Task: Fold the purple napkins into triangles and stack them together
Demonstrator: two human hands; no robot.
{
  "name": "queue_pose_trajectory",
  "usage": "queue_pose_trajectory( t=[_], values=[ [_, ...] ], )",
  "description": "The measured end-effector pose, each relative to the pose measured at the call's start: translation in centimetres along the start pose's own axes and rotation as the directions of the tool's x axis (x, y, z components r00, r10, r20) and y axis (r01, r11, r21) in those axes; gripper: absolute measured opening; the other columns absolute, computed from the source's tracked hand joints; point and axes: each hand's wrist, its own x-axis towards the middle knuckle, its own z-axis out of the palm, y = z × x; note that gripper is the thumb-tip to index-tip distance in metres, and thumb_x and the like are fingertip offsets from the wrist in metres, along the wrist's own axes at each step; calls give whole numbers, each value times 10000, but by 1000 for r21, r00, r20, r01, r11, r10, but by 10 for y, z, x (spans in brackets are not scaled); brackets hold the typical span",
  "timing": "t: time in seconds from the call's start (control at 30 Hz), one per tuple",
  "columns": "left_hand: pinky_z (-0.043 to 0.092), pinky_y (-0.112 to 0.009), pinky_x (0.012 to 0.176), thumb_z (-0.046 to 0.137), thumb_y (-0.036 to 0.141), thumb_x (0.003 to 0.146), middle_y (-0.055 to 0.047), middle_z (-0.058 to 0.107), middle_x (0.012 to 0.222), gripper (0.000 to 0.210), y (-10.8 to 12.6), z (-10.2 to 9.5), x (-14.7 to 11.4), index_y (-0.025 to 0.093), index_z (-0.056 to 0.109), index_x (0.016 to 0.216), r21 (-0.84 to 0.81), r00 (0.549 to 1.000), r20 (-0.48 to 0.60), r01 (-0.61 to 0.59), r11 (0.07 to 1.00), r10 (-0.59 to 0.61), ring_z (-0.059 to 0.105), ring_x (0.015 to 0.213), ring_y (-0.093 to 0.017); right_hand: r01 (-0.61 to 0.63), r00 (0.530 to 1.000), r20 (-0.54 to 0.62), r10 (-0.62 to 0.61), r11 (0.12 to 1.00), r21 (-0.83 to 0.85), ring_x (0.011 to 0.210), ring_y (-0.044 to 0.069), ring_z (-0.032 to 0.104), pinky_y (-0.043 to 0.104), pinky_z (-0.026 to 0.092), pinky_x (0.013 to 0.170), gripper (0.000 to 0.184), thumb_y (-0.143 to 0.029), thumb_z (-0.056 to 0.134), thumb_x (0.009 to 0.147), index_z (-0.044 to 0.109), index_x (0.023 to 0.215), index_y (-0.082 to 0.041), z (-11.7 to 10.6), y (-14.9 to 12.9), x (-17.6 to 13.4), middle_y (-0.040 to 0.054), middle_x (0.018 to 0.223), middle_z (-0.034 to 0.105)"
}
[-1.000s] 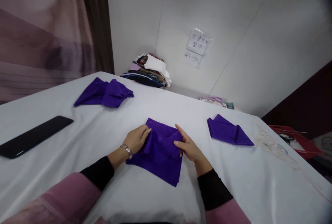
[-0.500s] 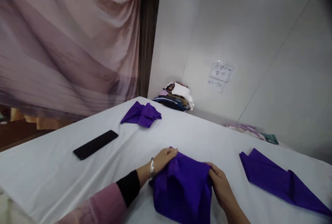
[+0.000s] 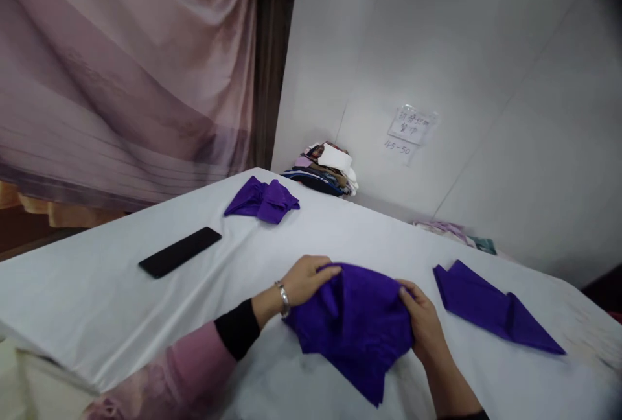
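Observation:
A purple cloth napkin (image 3: 359, 323) hangs between my two hands above the white-covered table (image 3: 194, 316). My left hand (image 3: 308, 279) pinches its upper left edge, thumb on top; a silver bracelet circles that wrist. Its upper right edge is gripped by my right hand (image 3: 422, 316), whose fingers are partly hidden behind the fabric. The lower part droops to a point toward me. Another purple napkin (image 3: 490, 303), folded flat, lies to the right of my right hand. Farther back on the left is a third purple napkin (image 3: 265, 201), loosely bunched.
A black phone-like slab (image 3: 181, 251) lies on the table at left. Beyond the far corner is a stack of folded cloths (image 3: 323, 170). More fabric (image 3: 447, 230) lies along the wall (image 3: 461, 83), which carries a handwritten sign (image 3: 409, 127). A pink curtain (image 3: 121, 70) hangs at left.
Both hands still grip the napkin; it has been raised and spread a little wider, and its lower corner now hangs in view. My right hand has moved slightly right. The camera view has shifted.

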Motion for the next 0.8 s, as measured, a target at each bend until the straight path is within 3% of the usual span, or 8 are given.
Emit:
queue_pose_trajectory(
  t=[0.1, 0.2, 0.3, 0.5, 0.57, 0.67, 0.73, 0.8],
  values=[
    [440, -283, 588, 462, 525, 817, 28, 585, 594, 393, -5, -22, 22, 196, 578, 637, -176, 982, -155, 77, 981, -104, 528, 593, -140, 34, 998, -45, -34, 999, 7, 482, 123, 539, 231, 415, 460, 453, -398, 764, 597, 634, 989, -212, 1, -19, 5, -21, 628, 634],
    [476, -308, 729, 543, 461, 804, -14, 642, 734, 315, -2, -49, 57, 168, 588, 698, -551, 892, -359, 36, 834, -276, 585, 725, -160, 182, 976, -127, -179, 983, 12, 570, 127, 561, 241, 435, 524, 457, -396, 766, 569, 644, 957, -187, 5, -45, 29, -6, 699, 645],
    [484, -377, 836, 441, 353, 887, -59, 665, 902, 244, 19, -77, 88, 157, 580, 846, -758, 894, -327, -54, 651, -306, 623, 874, -182, 346, 924, -188, -334, 938, 30, 654, 129, 566, 260, 449, 595, 425, -403, 749, 575, 644, 912, -166, 14, -84, 53, 9, 768, 639],
    [432, -395, 989, 458, 262, 897, 17, 649, 1105, 195, 66, -102, 55, 224, 590, 1035, -648, 849, -524, -449, 615, 68, 519, 1163, -184, 780, 601, -212, -771, 623, -55, 769, 110, 559, 282, 443, 746, 317, -372, 661, 735, 636, 1010, -216, 17, -143, 30, -1, 867, 621],
    [463, -406, 967, 526, 329, 856, 21, 647, 1137, 243, 53, -95, 20, 243, 592, 1073, -651, 894, -448, -326, 685, 1, 540, 1140, -206, 729, 661, -164, -732, 678, -94, 829, 137, 575, 301, 447, 770, 306, -355, 681, 722, 650, 994, -217, 6, -129, 11, 18, 938, 640],
    [532, -385, 873, 642, 409, 754, -14, 698, 1041, 329, 4, -77, -35, 235, 632, 1032, -707, 933, -87, 190, 681, -350, 630, 1004, -233, 381, 921, -37, -387, 917, -115, 756, 159, 596, 300, 465, 693, 341, -355, 724, 680, 663, 979, -203, -19, -78, -9, 29, 874, 672],
    [545, -384, 837, 701, 425, 690, -66, 710, 1011, 401, -32, -66, -66, 211, 641, 1024, -627, 822, 167, 515, 585, -544, 660, 937, -252, 146, 988, -38, -148, 987, -61, 692, 153, 598, 281, 464, 642, 372, -359, 750, 646, 663, 970, -197, -36, -38, -17, 28, 838, 683],
    [566, -378, 752, 735, 444, 633, -106, 702, 1020, 466, -58, -61, -85, 195, 630, 1012, -551, 710, 166, 642, 533, -685, 680, 864, -262, -25, 997, -72, 24, 1000, -14, 669, 162, 607, 280, 467, 619, 431, -358, 775, 610, 655, 988, -192, -50, -4, -22, 32, 818, 690]
  ],
)
